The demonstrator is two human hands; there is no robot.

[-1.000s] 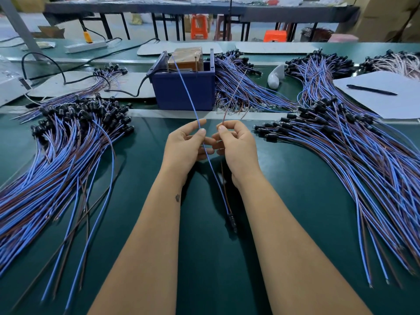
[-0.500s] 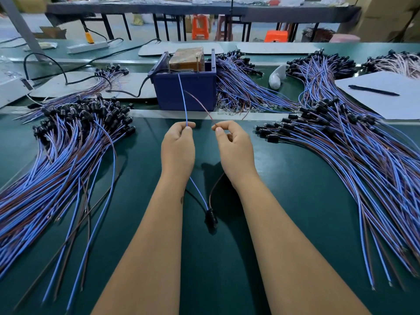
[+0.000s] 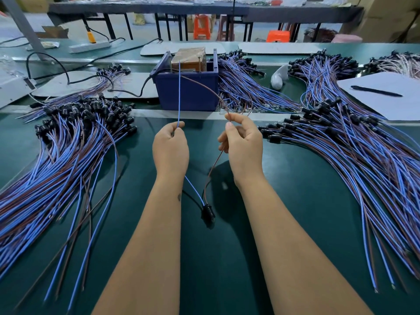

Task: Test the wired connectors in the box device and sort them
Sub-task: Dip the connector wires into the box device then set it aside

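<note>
Nearest: black connector (image 3: 208, 212) hangs low between the two forearms, just above the green counter (image 3: 284, 201). Its blue wire (image 3: 179, 94) and brown wire (image 3: 210, 169) split upward from it.

Left hand (image 3: 170, 151): fingers curled, pinching the blue wire, which runs straight up to the top of the box device (image 3: 187, 87).

Right hand (image 3: 244, 148): thumb and forefinger pinch the brown wire; beyond the pinch it arcs back toward the box device. Contact point at the box too small to confirm.

Left of hands: pile of wired connectors (image 3: 68, 151) on the counter. Right: larger pile (image 3: 352, 144).

Far: box device, blue, open top, brown block inside. Behind right: white sheet (image 3: 386, 98) with pen (image 3: 376, 90).
</note>
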